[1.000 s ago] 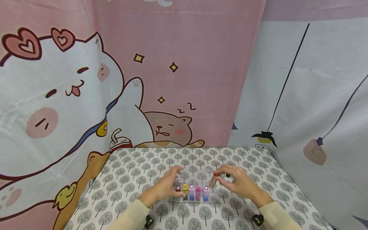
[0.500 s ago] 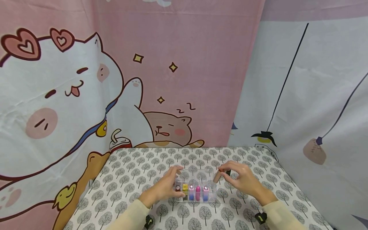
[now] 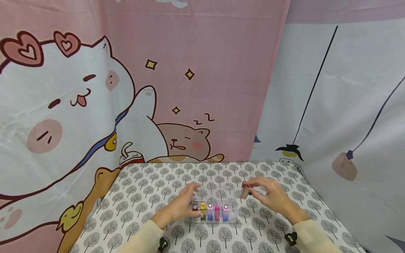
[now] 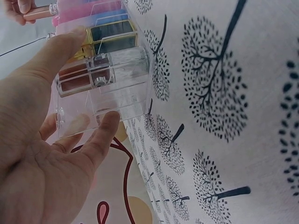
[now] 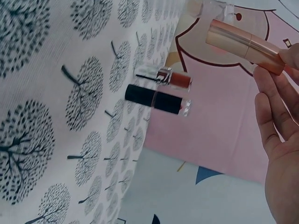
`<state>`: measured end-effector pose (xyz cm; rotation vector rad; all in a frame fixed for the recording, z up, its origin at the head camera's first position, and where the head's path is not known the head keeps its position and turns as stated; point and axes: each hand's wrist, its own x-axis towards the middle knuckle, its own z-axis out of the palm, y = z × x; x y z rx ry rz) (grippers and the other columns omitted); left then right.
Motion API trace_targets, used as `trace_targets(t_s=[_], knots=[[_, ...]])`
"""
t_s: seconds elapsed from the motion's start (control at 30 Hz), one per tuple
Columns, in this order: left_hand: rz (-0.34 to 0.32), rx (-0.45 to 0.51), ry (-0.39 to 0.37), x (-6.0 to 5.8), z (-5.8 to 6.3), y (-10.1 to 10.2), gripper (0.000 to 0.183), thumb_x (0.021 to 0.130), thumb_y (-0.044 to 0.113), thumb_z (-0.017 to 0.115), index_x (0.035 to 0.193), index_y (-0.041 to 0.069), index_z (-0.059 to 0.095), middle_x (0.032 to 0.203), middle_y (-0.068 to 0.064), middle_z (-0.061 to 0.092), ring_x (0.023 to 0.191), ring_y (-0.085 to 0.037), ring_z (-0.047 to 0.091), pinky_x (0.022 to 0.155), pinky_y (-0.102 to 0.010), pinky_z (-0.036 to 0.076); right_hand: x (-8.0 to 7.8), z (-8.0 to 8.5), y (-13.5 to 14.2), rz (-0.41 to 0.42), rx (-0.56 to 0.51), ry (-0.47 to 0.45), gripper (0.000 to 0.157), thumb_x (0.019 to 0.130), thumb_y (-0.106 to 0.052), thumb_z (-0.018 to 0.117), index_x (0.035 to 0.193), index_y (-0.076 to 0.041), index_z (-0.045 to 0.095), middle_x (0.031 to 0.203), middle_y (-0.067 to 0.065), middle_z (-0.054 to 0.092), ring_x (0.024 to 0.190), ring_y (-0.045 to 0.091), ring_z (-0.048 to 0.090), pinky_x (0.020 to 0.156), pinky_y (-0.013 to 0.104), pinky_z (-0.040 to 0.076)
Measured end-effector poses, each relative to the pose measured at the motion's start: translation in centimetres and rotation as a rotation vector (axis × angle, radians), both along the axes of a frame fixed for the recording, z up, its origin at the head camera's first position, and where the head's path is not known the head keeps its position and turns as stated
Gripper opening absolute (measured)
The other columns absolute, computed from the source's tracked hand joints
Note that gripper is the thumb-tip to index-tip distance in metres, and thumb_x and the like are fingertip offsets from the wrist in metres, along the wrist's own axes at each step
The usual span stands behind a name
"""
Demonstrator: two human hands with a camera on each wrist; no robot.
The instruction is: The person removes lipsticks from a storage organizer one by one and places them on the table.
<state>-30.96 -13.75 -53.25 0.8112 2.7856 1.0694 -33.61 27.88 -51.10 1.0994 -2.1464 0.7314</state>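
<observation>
My left hand (image 3: 181, 203) grips the left end of a clear lipstick organizer (image 3: 233, 208), thumb at the front and fingers behind. Its front row holds several tubes: a dark red one (image 4: 77, 79), a gold-capped one (image 4: 112, 37), two pink-and-blue ones and a bright pink one (image 3: 217, 213). To the right of the organizer, my right hand (image 3: 273, 197) pinches a rose-gold lipstick (image 5: 245, 45) by one end, held in the air apart from the organizer. Beyond it, a black lipstick (image 5: 154, 99) and a red lip gloss (image 5: 180, 80) stand upright side by side on the cloth.
A white cloth with grey tree prints (image 3: 177, 232) covers the table. Cartoon-printed curtains (image 3: 202, 88) hang behind it and to the sides. A dark wrist device (image 3: 290, 239) sits on the right sleeve and another (image 3: 162, 244) on the left.
My right hand has moved right and slightly away with the rose-gold lipstick, from the organizer's right end to beside the standing tubes. The left hand and organizer stay in place.
</observation>
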Motion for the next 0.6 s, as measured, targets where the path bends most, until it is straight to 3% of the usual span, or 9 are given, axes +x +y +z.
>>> trace_targets(t_s=[0.17, 0.4, 0.6], knots=[[0.001, -0.002, 0.009, -0.1, -0.1, -0.1, 0.116, 0.086, 0.037, 0.105, 0.177, 0.017, 0.035, 0.161, -0.013, 0.057, 0.144, -0.040, 0.065, 0.117, -0.057, 0.065, 0.0, -0.3, 0.8, -0.105, 0.028, -0.009, 0.043, 0.086, 0.005, 0.096, 0.123, -0.015, 0.087, 0.122, -0.004, 0.089, 0.107, 0.021, 0.086, 0.101, 0.016, 0.065], [0.007, -0.010, 0.013, -0.2, -0.1, 0.0, 0.116, 0.087, 0.038, 0.104, 0.178, 0.019, 0.034, 0.161, -0.011, 0.058, 0.145, -0.039, 0.065, 0.117, -0.055, 0.066, -0.2, -0.6, 1.9, -0.148, 0.062, -0.023, 0.043, 0.089, 0.002, 0.095, 0.126, -0.017, 0.086, 0.123, -0.001, 0.089, 0.103, 0.019, 0.086, 0.091, 0.038, 0.074], [0.008, 0.006, -0.005, -0.1, -0.1, -0.1, 0.116, 0.086, 0.036, 0.105, 0.177, 0.020, 0.035, 0.164, -0.013, 0.056, 0.143, -0.039, 0.066, 0.114, -0.051, 0.067, -0.4, -0.9, 2.7, -0.168, 0.058, -0.066, 0.043, 0.089, 0.004, 0.094, 0.126, -0.018, 0.086, 0.121, -0.002, 0.089, 0.097, 0.009, 0.082, 0.085, 0.035, 0.073]])
